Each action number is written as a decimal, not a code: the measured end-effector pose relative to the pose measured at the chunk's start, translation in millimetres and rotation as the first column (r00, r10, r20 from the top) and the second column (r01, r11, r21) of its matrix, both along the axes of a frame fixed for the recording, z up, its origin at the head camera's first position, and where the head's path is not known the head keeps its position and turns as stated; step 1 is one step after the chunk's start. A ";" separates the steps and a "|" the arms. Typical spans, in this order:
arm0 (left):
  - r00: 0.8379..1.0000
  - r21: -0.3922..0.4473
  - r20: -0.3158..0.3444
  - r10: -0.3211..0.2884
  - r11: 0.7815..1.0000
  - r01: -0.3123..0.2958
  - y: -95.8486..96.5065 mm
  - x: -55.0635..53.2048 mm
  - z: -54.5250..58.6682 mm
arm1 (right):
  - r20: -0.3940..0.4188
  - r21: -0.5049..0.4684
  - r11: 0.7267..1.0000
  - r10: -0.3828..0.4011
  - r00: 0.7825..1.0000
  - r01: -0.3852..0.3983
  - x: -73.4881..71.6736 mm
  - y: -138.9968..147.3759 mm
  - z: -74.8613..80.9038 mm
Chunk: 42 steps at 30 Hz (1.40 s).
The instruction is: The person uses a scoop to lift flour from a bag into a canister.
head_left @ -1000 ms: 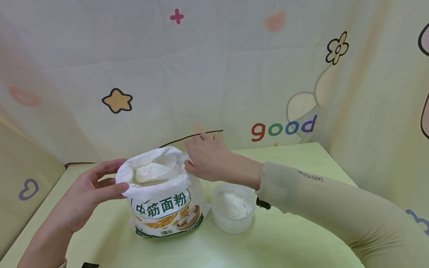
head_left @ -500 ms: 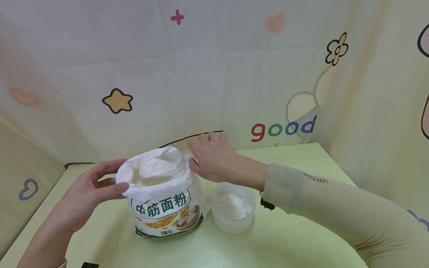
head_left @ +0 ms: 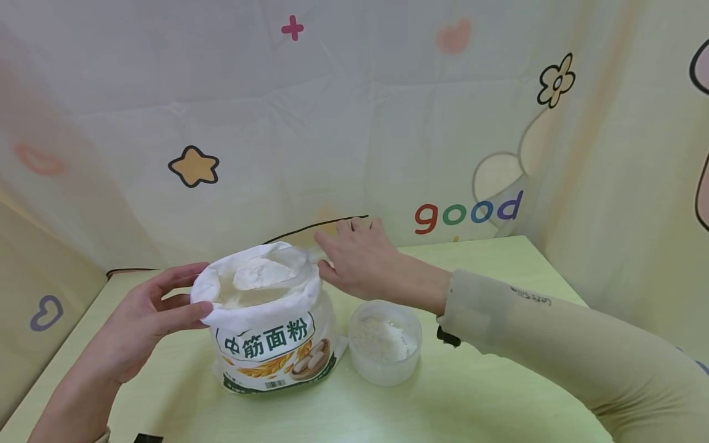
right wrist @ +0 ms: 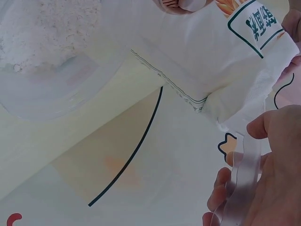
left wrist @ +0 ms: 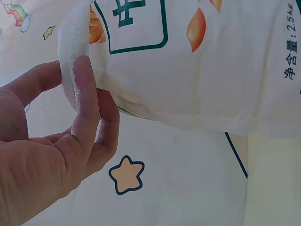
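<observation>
A white flour bag (head_left: 271, 341) with green print stands upright, its mouth rolled outward. My left hand (head_left: 146, 317) holds the left side of the rolled rim, thumb in front and fingers behind, as the left wrist view also shows of the bag (left wrist: 174, 80). My right hand (head_left: 360, 261) grips the clear handle of a scoop (right wrist: 244, 174) at the bag's right rim. The scoop's bowl, loaded with white flour (head_left: 260, 274), is at the bag's mouth. Just right of the bag sits a translucent round tub (head_left: 384, 372) with a heap of flour inside.
Both the bag and the tub stand on a pale green table (head_left: 476, 394). A printed curtain (head_left: 354, 147) hangs behind the table and along its sides.
My right hand has moved a little to the right, drawing the flour-filled scoop with it toward the bag's right rim. The left hand and bag stay in place.
</observation>
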<state>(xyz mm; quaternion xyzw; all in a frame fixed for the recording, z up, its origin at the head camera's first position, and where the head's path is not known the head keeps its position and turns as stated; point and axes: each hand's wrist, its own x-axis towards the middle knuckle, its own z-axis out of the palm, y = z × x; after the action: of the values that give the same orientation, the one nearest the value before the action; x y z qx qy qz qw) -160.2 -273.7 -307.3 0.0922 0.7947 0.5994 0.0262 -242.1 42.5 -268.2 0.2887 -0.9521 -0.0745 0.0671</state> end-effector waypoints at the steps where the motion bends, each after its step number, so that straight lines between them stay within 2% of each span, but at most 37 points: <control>1: 1.000 -0.001 -0.001 -0.001 1.000 0.001 0.0 -0.1 0.1 | -0.001 -0.001 1.000 0.002 1.000 -0.002 -0.1 0.7 0.1; 14: 1.000 -0.004 0.009 0.002 1.000 -0.002 -0.2 -0.4 0.4 | -0.022 -0.042 0.998 0.042 0.999 -0.043 -1.3 10.0 1.0; 29: 1.000 0.013 0.021 0.007 1.000 -0.008 -0.4 -0.4 0.2 | -0.006 -0.073 0.997 0.038 0.999 -0.038 -2.5 19.4 2.6; 42: 1.000 -0.008 0.010 0.001 1.000 -0.001 -0.7 -0.4 -0.5 | 0.007 -0.090 0.995 0.034 0.999 -0.033 -1.7 26.0 4.3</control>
<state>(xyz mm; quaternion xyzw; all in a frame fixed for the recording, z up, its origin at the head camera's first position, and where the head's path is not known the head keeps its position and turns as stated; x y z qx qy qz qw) -160.6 -274.4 -307.8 0.0885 0.7970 0.5968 0.0303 -243.8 68.5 -263.9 0.3015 -0.9499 -0.0291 0.0772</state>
